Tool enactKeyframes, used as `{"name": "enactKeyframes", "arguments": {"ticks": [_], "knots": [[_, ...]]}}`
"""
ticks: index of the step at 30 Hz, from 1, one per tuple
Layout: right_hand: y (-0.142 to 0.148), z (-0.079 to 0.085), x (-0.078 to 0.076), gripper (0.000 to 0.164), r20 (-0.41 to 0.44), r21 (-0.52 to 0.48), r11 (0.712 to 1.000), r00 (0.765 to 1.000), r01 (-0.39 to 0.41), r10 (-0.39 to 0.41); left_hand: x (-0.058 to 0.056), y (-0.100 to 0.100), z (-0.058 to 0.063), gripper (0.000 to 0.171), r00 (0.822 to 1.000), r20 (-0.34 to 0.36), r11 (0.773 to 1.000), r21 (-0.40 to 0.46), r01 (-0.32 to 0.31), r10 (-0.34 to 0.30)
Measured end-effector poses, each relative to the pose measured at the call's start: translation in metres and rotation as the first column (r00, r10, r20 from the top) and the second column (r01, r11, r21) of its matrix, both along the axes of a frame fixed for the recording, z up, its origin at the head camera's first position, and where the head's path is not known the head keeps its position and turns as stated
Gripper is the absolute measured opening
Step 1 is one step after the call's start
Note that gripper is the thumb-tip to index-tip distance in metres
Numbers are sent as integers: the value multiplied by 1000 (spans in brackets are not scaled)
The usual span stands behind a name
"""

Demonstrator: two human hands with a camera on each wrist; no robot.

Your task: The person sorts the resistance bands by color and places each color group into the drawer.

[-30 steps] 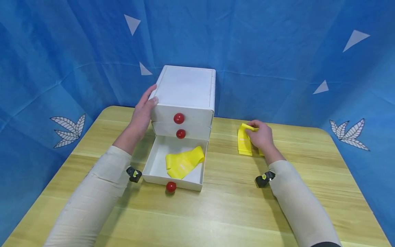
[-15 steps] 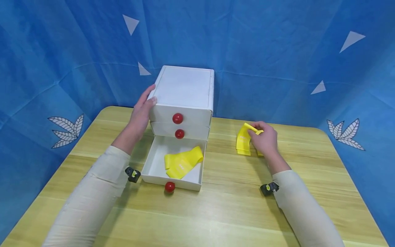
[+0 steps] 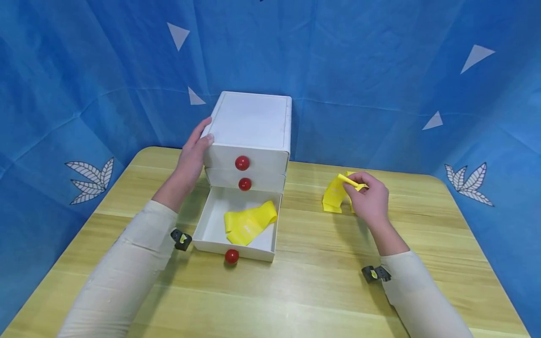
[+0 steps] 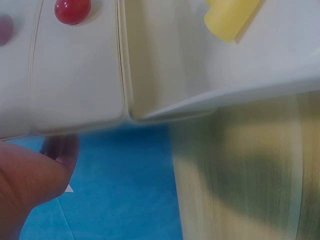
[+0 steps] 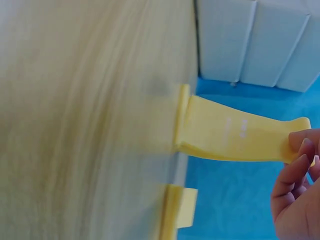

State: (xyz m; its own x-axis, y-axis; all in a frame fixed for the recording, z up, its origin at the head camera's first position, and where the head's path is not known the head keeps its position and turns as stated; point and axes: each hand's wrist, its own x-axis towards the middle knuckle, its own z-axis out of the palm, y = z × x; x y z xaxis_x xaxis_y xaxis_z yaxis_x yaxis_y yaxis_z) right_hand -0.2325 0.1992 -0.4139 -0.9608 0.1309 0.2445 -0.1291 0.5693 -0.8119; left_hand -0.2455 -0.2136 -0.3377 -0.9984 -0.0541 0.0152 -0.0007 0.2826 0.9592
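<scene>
My left hand rests against the upper left side of a white drawer cabinet, its thumb at the front corner. The cabinet's bottom drawer is pulled out, and a folded yellow resistance band lies inside it. To the right of the cabinet, my right hand pinches the upper end of another yellow resistance band between thumb and fingers. In the right wrist view this band stretches up from the table. A second yellow piece shows beside it; whether it belongs to the same band I cannot tell.
Red ball knobs mark the upper drawers and the open drawer's front. Everything stands on a wood-grain table. A blue curtain with white shapes hangs close behind and at the sides.
My right hand has drawn back toward the right and slightly nearer, raising and tilting the pinched end of the band. The left hand stays against the cabinet.
</scene>
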Motion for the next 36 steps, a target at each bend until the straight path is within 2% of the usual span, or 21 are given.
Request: {"name": "enactKeyframes", "arguments": {"ticks": [12, 20, 26, 32, 36], "knots": [[-7, 24, 30, 16, -88, -92, 996, 996, 0, -8, 0, 0, -4, 59, 1000, -15, 1000, -2, -2, 2], [-21, 38, 42, 17, -158, -224, 972, 987, -75, 39, 0, 0, -3, 59, 1000, -21, 1000, -7, -6, 6], [-39, 54, 54, 12, -246, -301, 935, 962, -189, 115, 1, 0, -2, 59, 1000, -23, 1000, -10, -2, 2], [-63, 67, 65, 14, -328, -325, 896, 925, -303, 193, 1, 1, -1, 58, 1000, -22, 1000, -6, 7, -7], [-80, 70, 68, 14, -353, -329, 872, 903, -363, 243, 1, 1, -1, 58, 1000, -16, 1000, -3, 3, -3]]}}
